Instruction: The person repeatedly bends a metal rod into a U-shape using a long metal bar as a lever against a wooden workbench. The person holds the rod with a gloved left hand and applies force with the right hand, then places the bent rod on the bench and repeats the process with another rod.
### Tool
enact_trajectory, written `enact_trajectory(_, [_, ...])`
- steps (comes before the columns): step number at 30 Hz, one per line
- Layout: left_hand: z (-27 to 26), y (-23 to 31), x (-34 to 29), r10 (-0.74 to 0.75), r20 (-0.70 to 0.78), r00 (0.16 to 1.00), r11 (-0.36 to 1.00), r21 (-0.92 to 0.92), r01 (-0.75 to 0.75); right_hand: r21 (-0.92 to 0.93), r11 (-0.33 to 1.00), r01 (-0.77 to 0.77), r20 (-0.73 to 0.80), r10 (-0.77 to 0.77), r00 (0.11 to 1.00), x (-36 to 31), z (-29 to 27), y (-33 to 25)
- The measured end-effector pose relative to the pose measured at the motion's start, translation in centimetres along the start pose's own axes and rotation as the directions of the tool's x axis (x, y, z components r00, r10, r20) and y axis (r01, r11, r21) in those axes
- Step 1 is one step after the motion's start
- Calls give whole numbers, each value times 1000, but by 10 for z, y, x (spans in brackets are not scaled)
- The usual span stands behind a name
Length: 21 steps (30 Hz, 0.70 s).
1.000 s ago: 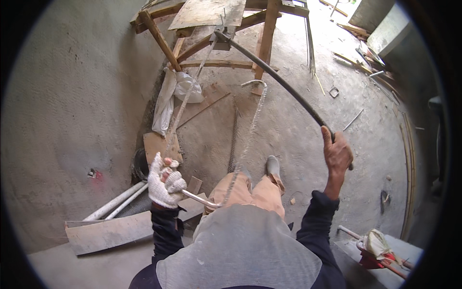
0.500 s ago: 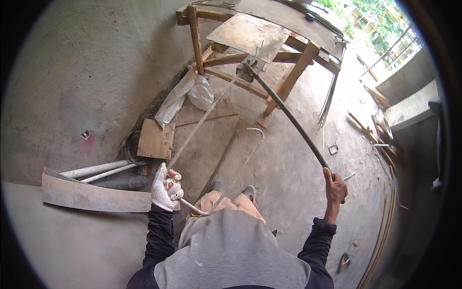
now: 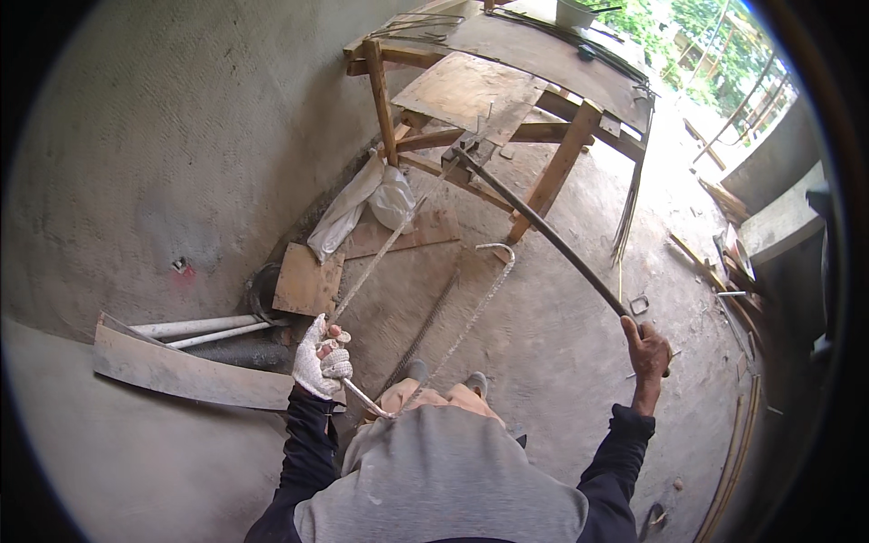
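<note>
The left hand (image 3: 321,355), in a white knitted glove with exposed fingertips, is closed around a bent metal rod (image 3: 385,251). The right hand (image 3: 647,348), ungloved, is closed around the near end of a dark lever bar (image 3: 543,228). The 2 hands are well apart.

The rod extends from the left hand up to a metal block (image 3: 484,152) at the near edge of the wooden surface (image 3: 525,50). The far end of the lever bar is at the same block; the exact contact is too small to tell. Below the glove, the rod reaches a corner near the person's waist, then extends away above the floor (image 3: 561,362) to a hooked end. The bend at the left hand is hidden by the glove.

A plywood sheet (image 3: 453,86) lies at the near side of the surface. White sacks (image 3: 394,201) lie on the floor by the wall (image 3: 181,163). A square board (image 3: 308,281) and 2 white pipes (image 3: 204,326) are located left of the rod.
</note>
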<state>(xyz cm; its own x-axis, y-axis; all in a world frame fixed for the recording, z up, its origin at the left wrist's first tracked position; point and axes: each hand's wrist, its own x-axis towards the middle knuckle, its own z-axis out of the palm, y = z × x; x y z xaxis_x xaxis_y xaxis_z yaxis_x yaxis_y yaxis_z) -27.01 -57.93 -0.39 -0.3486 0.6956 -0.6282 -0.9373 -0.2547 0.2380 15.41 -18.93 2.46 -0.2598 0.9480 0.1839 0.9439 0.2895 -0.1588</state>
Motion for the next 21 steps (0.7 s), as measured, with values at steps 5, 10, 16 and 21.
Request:
enact_trajectory(5, [5, 23, 0, -41, 81, 996, 999, -31, 44, -23, 998, -66, -20, 65, 998, -60, 10, -28])
enact_trajectory(10, [-2, 31, 4, -83, 59, 995, 997, 10, 83, -70, 992, -103, -21, 102, 995, -66, 10, -39])
enact_trajectory(16, [-8, 49, 13, -174, 174, 969, 984, -9, 178, -44, 977, -211, -8, 211, 978, -84, 11, -59])
enact_trajectory(21, [-16, 72, 25, -151, 110, 982, 987, 74, 144, -55, 956, -287, 10, 288, 958, -105, 11, -81])
